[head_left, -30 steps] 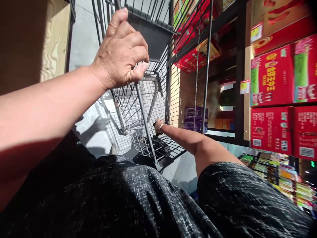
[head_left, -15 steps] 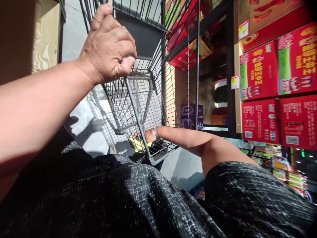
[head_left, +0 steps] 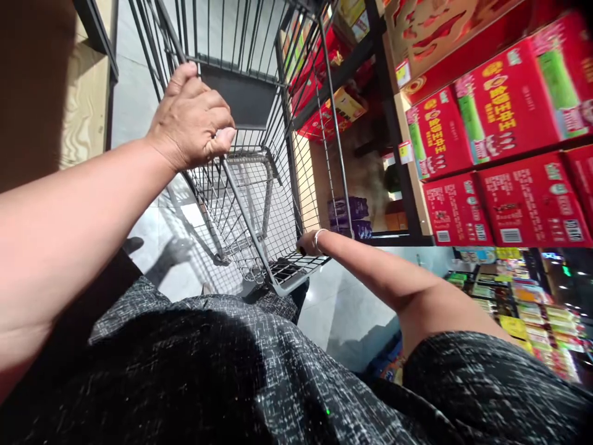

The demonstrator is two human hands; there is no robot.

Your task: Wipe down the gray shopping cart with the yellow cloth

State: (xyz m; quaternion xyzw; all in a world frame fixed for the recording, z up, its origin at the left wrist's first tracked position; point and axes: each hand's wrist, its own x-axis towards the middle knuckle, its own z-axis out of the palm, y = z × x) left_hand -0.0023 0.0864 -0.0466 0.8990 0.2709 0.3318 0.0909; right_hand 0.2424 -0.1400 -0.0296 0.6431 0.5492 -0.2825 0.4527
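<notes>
My left hand (head_left: 192,120) is closed in a fist round a wire bar of a grey metal shopping cart (head_left: 259,204), which stands tilted in front of me. My right hand (head_left: 308,241), with a bracelet at the wrist, reaches down to the cart's low near corner. Its fingers are curled by the lower rack, and something small and dark shows under them that I cannot make out. My dark flecked clothing fills the bottom of the view.
Shelves on the right carry red boxes (head_left: 500,111), with purple packs (head_left: 347,210) lower down. Colourful packets (head_left: 532,303) lie at the lower right. A wooden panel (head_left: 86,105) stands on the left, and pale floor tiles (head_left: 152,228) run under the cart.
A yellow item that showed by my right hand half a second ago is out of sight. My right hand has shifted right along the cart's bottom. The view has swung, and my left hand keeps its grip.
</notes>
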